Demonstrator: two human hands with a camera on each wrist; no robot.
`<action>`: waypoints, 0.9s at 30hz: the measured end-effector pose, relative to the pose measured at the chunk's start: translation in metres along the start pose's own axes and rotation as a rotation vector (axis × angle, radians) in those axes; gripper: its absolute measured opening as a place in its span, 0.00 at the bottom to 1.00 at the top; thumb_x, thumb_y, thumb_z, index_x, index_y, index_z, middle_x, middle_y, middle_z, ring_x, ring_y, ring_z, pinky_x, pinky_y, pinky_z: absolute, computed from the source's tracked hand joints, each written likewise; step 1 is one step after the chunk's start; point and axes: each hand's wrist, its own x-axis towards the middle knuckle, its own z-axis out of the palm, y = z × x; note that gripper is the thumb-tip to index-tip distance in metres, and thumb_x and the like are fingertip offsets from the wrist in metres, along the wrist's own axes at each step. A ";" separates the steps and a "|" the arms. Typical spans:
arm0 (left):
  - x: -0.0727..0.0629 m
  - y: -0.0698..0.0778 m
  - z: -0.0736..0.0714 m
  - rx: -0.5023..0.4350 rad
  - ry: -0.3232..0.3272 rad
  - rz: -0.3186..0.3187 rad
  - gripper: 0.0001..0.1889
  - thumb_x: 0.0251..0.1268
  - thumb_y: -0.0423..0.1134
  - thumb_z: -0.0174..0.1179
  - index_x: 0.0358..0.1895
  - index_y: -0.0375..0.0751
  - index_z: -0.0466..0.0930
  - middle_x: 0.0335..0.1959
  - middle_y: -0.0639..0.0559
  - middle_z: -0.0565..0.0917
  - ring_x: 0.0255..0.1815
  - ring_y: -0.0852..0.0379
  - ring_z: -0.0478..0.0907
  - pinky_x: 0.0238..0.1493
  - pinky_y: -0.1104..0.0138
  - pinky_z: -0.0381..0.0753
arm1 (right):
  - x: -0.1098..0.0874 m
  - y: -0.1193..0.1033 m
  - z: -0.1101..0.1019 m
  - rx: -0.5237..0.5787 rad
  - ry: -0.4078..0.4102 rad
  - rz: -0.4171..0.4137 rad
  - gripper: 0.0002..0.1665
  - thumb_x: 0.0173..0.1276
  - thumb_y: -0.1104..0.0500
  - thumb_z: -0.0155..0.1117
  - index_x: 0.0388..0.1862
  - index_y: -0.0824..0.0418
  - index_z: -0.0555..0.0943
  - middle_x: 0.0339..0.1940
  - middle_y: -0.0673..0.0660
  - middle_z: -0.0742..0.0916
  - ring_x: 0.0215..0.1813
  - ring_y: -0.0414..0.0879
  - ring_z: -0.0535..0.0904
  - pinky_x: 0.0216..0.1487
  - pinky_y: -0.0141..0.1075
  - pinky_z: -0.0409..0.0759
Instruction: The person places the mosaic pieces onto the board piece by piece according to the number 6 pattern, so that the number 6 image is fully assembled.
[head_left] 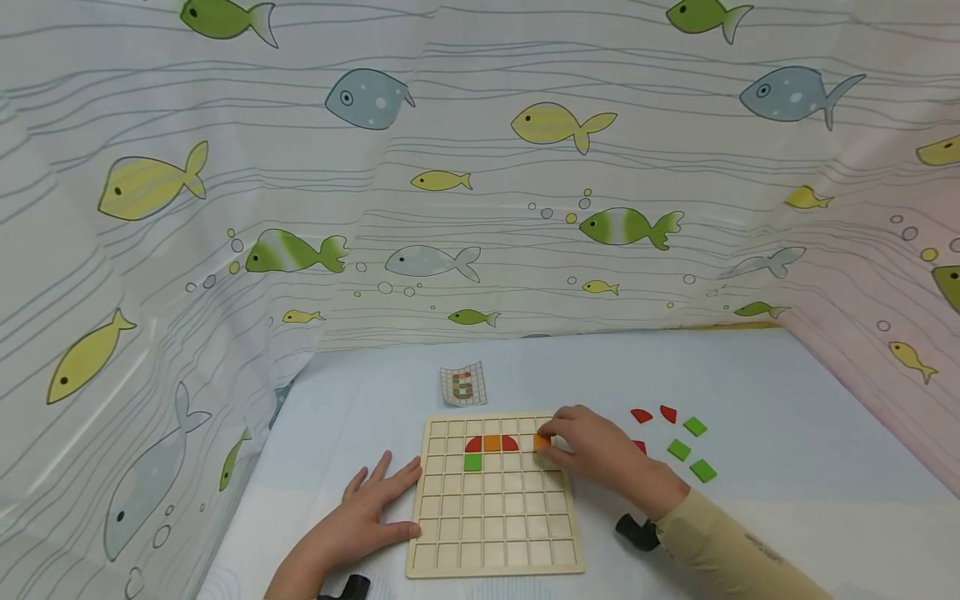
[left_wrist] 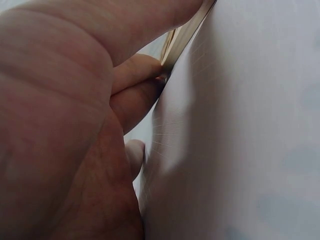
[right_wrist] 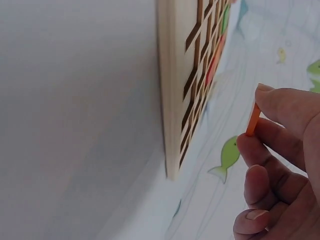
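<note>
An orange square tile (right_wrist: 253,120) is pinched between the thumb and fingers of my right hand (head_left: 603,450), held over the right side of a wooden grid board (head_left: 495,529). Fingers spread, my left hand (head_left: 360,521) lies at the board's left edge, its thumb and fingertips touching the wood. Near the top of the board, a second orange square (head_left: 492,443) sits in a cell between a left red quarter-round (head_left: 474,445) and a right red quarter-round (head_left: 509,443). Below the left red piece is a green square (head_left: 472,462).
Loose green squares (head_left: 679,450) and red quarter-rounds (head_left: 641,415) lie on the table to the right of the board. Behind the board is a small card (head_left: 462,385) printed with a coloured grid pattern. A fish-patterned curtain (head_left: 487,225) surrounds the table.
</note>
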 end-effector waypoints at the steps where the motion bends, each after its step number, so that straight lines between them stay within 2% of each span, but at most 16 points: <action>1: 0.000 0.000 0.000 -0.002 -0.001 -0.002 0.47 0.56 0.65 0.65 0.75 0.44 0.64 0.77 0.56 0.60 0.79 0.38 0.36 0.71 0.40 0.28 | 0.001 -0.003 0.000 0.005 -0.011 -0.004 0.13 0.66 0.49 0.70 0.47 0.50 0.87 0.42 0.44 0.83 0.48 0.41 0.77 0.46 0.35 0.82; 12: 0.000 0.002 0.000 -0.006 -0.002 -0.011 0.46 0.56 0.64 0.66 0.75 0.44 0.64 0.76 0.56 0.61 0.79 0.38 0.36 0.71 0.40 0.28 | 0.019 -0.034 0.009 -0.011 -0.081 -0.077 0.14 0.66 0.48 0.69 0.46 0.53 0.88 0.41 0.47 0.84 0.45 0.43 0.78 0.45 0.35 0.81; 16: 0.000 0.002 -0.001 -0.011 -0.006 -0.011 0.46 0.56 0.64 0.66 0.75 0.44 0.64 0.76 0.56 0.61 0.79 0.37 0.36 0.71 0.40 0.28 | 0.025 -0.045 0.014 -0.020 -0.078 -0.139 0.13 0.67 0.50 0.69 0.45 0.54 0.88 0.39 0.47 0.85 0.44 0.42 0.78 0.45 0.34 0.81; 19: 0.000 0.002 -0.001 -0.008 -0.008 -0.012 0.46 0.56 0.64 0.66 0.75 0.44 0.64 0.77 0.56 0.61 0.79 0.37 0.35 0.71 0.40 0.28 | 0.028 -0.053 0.018 -0.017 -0.073 -0.175 0.10 0.67 0.52 0.68 0.43 0.54 0.88 0.36 0.46 0.83 0.40 0.41 0.77 0.41 0.31 0.80; 23: 0.000 0.002 -0.001 -0.003 -0.009 -0.010 0.46 0.57 0.64 0.65 0.75 0.44 0.64 0.77 0.56 0.61 0.79 0.37 0.36 0.71 0.40 0.28 | 0.030 -0.060 0.023 0.003 -0.079 -0.177 0.10 0.67 0.52 0.68 0.42 0.53 0.88 0.33 0.44 0.81 0.36 0.39 0.74 0.35 0.28 0.76; 27: 0.000 0.002 -0.001 -0.007 -0.009 -0.008 0.46 0.57 0.65 0.65 0.75 0.44 0.64 0.76 0.56 0.61 0.79 0.37 0.36 0.71 0.40 0.28 | 0.032 -0.067 0.027 0.022 -0.089 -0.170 0.12 0.66 0.49 0.69 0.43 0.53 0.88 0.34 0.43 0.81 0.37 0.38 0.74 0.36 0.27 0.76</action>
